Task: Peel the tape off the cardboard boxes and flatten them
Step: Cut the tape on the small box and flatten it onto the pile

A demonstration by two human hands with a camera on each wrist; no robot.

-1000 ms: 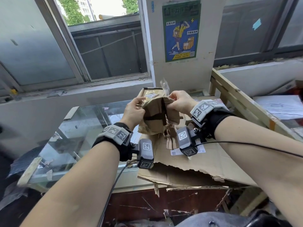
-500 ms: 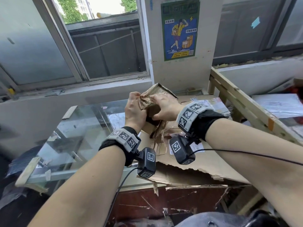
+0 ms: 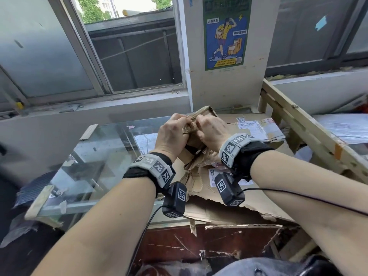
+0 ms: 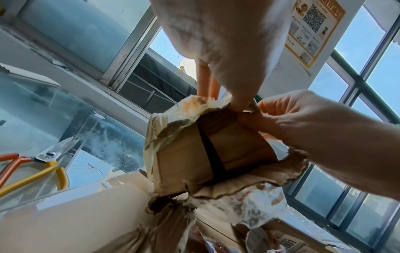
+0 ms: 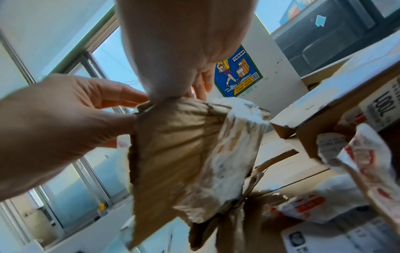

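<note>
Cardboard box (image 4: 207, 149), small & crumpled, held aloft btwn both hands: left hand (image 3: 171, 134) pinches top edge to brace; right hand (image 3: 211, 132) pinches adjacent tape (image 4: 184, 109) w/ thumb + fingertips, prob. for peeling. Scissors (image 4: 41, 164) lie unused.

I'm looking at what seems a parcel depot's back room: a courier poster (image 3: 226, 32) on the pillar, flattened cardboard (image 3: 229, 198) bearing shipping labels (image 3: 253, 124), a glass counter (image 3: 103, 156), scissors (image 4: 32, 164), rough timber racks (image 3: 302, 132).

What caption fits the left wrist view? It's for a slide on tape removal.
Both hands, left hand and right hand, pinch the top edge of a crumpled, taped cardboard box; scissors lie on glass.
</note>
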